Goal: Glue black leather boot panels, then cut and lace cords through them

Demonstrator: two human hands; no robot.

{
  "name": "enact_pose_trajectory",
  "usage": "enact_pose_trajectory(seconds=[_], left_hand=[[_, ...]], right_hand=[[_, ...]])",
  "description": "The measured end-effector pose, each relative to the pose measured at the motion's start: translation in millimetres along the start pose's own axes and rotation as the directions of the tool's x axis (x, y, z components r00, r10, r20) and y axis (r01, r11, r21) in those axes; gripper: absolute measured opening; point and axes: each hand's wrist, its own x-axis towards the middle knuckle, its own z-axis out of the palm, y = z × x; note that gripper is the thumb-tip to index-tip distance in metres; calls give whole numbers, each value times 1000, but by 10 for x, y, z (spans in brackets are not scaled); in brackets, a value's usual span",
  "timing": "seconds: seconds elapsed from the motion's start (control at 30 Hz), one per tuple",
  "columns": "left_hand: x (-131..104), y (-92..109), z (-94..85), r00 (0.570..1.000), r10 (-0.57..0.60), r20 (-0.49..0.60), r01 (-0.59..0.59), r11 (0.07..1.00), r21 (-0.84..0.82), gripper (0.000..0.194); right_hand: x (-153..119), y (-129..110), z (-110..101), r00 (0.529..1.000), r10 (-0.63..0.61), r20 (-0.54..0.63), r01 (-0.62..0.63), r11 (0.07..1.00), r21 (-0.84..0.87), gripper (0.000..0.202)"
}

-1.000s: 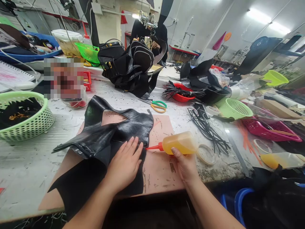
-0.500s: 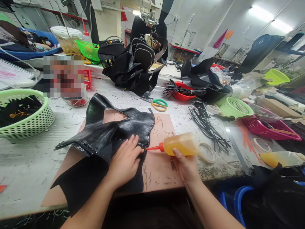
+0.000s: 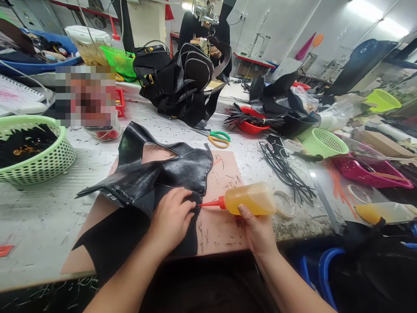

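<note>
1. Black glossy piece [image 3: 185,169], leather-like, lies folded over itself on a tan board [image 3: 224,226], matte part toward the wearer. Board sits on the worktable [image 3: 35,226]. Clock centre below = left hand.
2. Left hand [image 3: 171,219]: palm down on the matte part, fingers slightly bent and partly spread, pressing, not gripping. Fingertips just beside the piece's right edge.
3. Right hand [image 3: 260,230], 3 o'clock: curled round a squeeze bottle [image 3: 249,198], thumb on the near side; other fingers mostly hidden behind it.
4. Bottle tipped on its side, yellowish liquid inside. Red nozzle [image 3: 210,203] points to 9 o'clock, tip at the piece's edge near the left fingertips. Can't tell if it touches or if liquid is coming out.
5. Around: scissors [image 3: 219,139] at 1; red bowl [image 3: 254,128] between 1 and 2; black cords [image 3: 283,169] between 2 and 3; tape roll [image 3: 286,215] at 3, just past the bottle; green basket [image 3: 48,161] at 10.
6. Heap of black parts [image 3: 163,93] at 12, co-worker [image 3: 186,32] at a sewing machine beyond.
</note>
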Motion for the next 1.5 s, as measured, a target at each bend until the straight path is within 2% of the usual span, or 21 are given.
enact_pose_trajectory(seconds=[0.1, 0.27, 0.43, 0.63, 0.77, 1.1, 1.27, 1.5], left_hand=[[-89, 13, 32, 999, 46, -19, -44, 995, 86, 27], [-222, -32, 60, 993, 109, 50, -115, 981, 156, 40], [-238, -49, 35, 987, 127, 98, -142, 977, 161, 41], [-230, -28, 16, 989, 103, 107, -116, 985, 124, 41], [-237, -23, 10, 988, 100, 119, -115, 985, 126, 41], [-236, -12, 12, 986, 109, 127, -129, 978, 165, 40], [-242, -12, 13, 984, 110, 140, -132, 978, 162, 40], [-245, -8, 9, 985, 113, 129, -132, 980, 152, 40]], right_hand=[[-31, -15, 8, 1000, 15, -9, -15, 1000, 2, 46], [-129, -25, -13, 999, 35, -8, -35, 999, -24, 55], [-172, -17, -23, 998, 38, -44, -38, 999, -15, 53], [-257, -20, -55, 996, 89, 16, -88, 995, -36, 59], [-299, -12, -91, 992, 124, -7, -124, 992, -30, 65], [-422, -11, -188, 994, 110, 25, -109, 993, -46, 42], [-529, -18, -234, 988, 152, 12, -151, 986, -66, 35], [-610, 33, -320, 979, 202, -10, -202, 979, -26, 42]])
